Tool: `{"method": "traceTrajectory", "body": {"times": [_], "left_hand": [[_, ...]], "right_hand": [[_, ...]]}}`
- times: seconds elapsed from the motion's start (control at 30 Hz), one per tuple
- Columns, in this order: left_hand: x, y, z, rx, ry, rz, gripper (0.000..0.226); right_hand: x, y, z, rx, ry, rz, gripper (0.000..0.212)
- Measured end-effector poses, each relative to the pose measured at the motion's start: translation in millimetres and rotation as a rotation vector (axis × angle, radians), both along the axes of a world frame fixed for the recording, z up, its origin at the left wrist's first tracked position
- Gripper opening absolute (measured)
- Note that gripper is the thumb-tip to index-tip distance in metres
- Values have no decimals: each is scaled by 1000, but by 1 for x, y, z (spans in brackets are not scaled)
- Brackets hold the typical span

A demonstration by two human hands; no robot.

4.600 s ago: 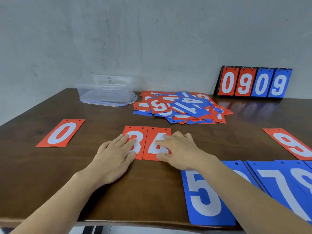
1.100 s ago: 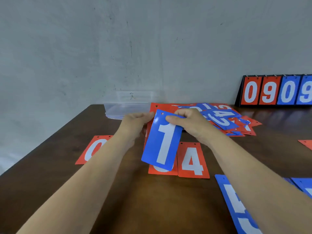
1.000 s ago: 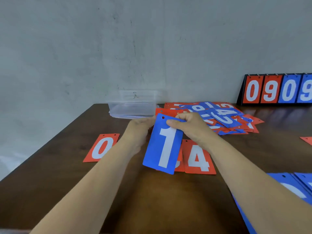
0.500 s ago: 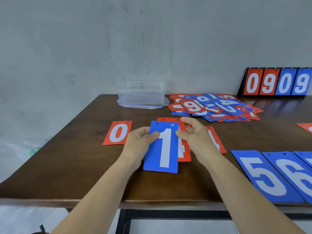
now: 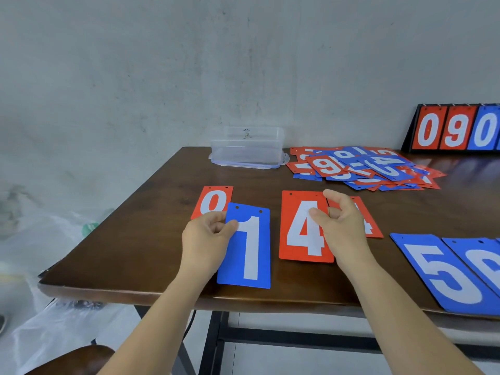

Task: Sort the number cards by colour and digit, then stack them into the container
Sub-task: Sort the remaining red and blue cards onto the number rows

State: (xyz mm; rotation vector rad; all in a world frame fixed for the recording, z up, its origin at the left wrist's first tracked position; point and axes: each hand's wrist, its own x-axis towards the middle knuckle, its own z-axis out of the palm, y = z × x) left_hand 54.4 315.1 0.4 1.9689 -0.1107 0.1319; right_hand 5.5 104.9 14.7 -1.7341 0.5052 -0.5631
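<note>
Left hand: blue 1 card is pinched at its edge, judged separated out by colour.
Right hand: red 4 card is gripped, judged bound for the reds.

A dark wooden table stands against a grey wall. Near its front edge, a left hand pinches the left side of a blue 1 card, which overlaps the lower corner of a red 0 card. Just to the right, a right hand pinches the right side of a red 4 card, partly covering another red card. A blue 5 card and a blue 6 card lie overlapped at the front right. Along the far edge sit a clear container, a loose pile of mixed cards, and an upright scoreboard.
</note>
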Motion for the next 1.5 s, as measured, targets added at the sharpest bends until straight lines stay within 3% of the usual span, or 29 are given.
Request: {"method": "traceTrajectory", "body": {"times": [0.1,0.27,0.33,0.53,0.73,0.97,1.17,1.33,1.5], "left_hand": [[-3,0,-6,105,-20,14,38],[-4,-12,-15,648,-152,100,39],[-5,-15,-15,758,-176,124,44],[-9,-16,-13,663,-248,71,41],[-14,-24,-18,728,-267,-273,39],[-16,-16,-15,765,-254,-305,34],[-13,-38,0,754,-286,-284,32],[-5,-72,8,752,-297,-373,34],[7,-112,11,882,-287,-558,47]], "right_hand": [[-3,0,2,-8,-20,-27,50],[-11,-5,3,-24,-35,-47,52],[-14,-9,4,-39,-34,-55,54],[-26,-42,14,-91,-23,-90,53],[-33,-111,41,-106,23,-249,53],[-13,-149,33,-74,276,-183,53],[24,-142,25,-37,300,-80,57],[49,-137,14,-142,368,-20,46],[56,-137,0,-480,523,-43,39]]}}
